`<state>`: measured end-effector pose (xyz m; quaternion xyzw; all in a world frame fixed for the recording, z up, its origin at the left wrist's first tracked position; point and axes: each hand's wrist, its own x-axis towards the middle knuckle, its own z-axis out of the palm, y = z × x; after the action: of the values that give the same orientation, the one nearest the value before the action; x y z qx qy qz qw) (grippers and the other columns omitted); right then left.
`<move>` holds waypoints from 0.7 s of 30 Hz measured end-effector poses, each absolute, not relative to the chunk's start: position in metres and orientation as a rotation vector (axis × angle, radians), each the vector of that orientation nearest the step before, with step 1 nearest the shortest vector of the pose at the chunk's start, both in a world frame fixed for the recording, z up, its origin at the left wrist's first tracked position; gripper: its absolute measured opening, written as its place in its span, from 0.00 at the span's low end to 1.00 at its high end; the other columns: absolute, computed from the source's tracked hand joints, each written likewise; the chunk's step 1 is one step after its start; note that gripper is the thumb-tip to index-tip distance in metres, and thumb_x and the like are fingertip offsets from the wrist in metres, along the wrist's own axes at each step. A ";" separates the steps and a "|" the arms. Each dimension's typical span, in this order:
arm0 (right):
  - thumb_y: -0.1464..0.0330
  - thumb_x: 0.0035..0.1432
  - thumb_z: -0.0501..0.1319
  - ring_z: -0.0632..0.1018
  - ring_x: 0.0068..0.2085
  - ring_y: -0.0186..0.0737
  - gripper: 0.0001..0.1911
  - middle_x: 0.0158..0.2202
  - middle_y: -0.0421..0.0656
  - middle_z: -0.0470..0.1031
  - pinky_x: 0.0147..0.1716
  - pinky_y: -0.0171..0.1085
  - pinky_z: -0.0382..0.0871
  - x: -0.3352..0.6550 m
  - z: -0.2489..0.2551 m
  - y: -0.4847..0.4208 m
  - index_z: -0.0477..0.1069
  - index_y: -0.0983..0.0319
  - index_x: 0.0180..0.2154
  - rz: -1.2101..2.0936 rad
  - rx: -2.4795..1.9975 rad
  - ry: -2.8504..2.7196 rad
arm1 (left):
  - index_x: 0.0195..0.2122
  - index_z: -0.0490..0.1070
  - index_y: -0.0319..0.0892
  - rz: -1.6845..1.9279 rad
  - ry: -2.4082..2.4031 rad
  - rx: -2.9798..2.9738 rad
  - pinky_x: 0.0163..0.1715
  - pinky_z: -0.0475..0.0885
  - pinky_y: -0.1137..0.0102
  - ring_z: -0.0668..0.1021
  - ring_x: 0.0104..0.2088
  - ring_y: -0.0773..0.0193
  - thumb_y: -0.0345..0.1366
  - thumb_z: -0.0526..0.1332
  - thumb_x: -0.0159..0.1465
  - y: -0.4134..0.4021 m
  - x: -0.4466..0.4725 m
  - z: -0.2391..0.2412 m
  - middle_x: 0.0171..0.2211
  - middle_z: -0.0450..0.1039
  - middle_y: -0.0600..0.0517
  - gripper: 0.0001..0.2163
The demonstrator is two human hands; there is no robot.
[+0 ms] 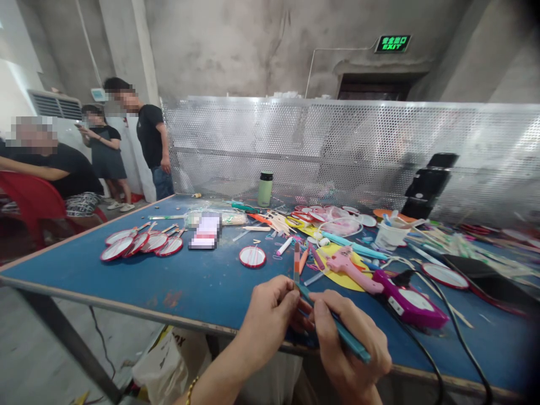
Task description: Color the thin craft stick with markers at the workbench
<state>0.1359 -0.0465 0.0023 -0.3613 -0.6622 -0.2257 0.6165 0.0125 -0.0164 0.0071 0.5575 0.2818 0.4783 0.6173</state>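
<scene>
At the table's near edge, my left hand (270, 309) is closed, pinching a thin flat stick (297, 260) with brown and orange sections that points away from me. My right hand (354, 343) is wrapped round a slim teal pen-shaped tool (343, 332). Its front end reaches my left fingertips beside the stick; whether it touches the stick I cannot tell. Just beyond my hands lie an orange marker-like piece (303, 261) and a white pen (284, 246). A round white disc with a red rim (252, 257) lies further left.
Several red-rimmed discs (154, 242) and a phone (205, 230) lie left on the blue table (202, 287). A pink glue gun (352, 269), a purple device (411, 301) with black cables, and a white cup (390, 236) stand right. A green bottle (265, 189) stands behind; people are left.
</scene>
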 end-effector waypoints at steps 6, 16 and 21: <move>0.77 0.61 0.60 0.76 0.25 0.30 0.07 0.25 0.36 0.75 0.30 0.30 0.70 0.135 0.001 -0.048 0.72 0.60 0.35 -0.509 -0.885 -1.476 | 0.30 0.65 0.41 1.076 0.661 1.264 0.24 0.72 0.74 0.74 0.20 0.68 0.41 0.60 0.62 -0.016 0.013 0.007 0.23 0.72 0.55 0.09; 0.77 0.61 0.60 0.77 0.27 0.31 0.06 0.27 0.37 0.76 0.32 0.31 0.71 0.136 0.002 -0.046 0.71 0.61 0.34 -0.565 -0.856 -1.512 | 0.29 0.65 0.41 1.094 0.658 1.265 0.24 0.72 0.74 0.75 0.21 0.68 0.40 0.60 0.62 -0.017 0.013 0.006 0.22 0.71 0.56 0.09; 0.76 0.61 0.60 0.76 0.24 0.31 0.06 0.25 0.37 0.75 0.29 0.32 0.70 0.136 -0.001 -0.047 0.73 0.60 0.34 -0.522 -0.897 -1.451 | 0.32 0.66 0.41 1.068 0.647 1.247 0.24 0.72 0.73 0.76 0.21 0.67 0.42 0.60 0.63 -0.016 0.013 0.005 0.24 0.75 0.54 0.10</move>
<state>0.1360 -0.0470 -0.0005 -0.3913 -0.6331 -0.2278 0.6279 0.0132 -0.0159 0.0054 0.5458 0.2832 0.4673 0.6352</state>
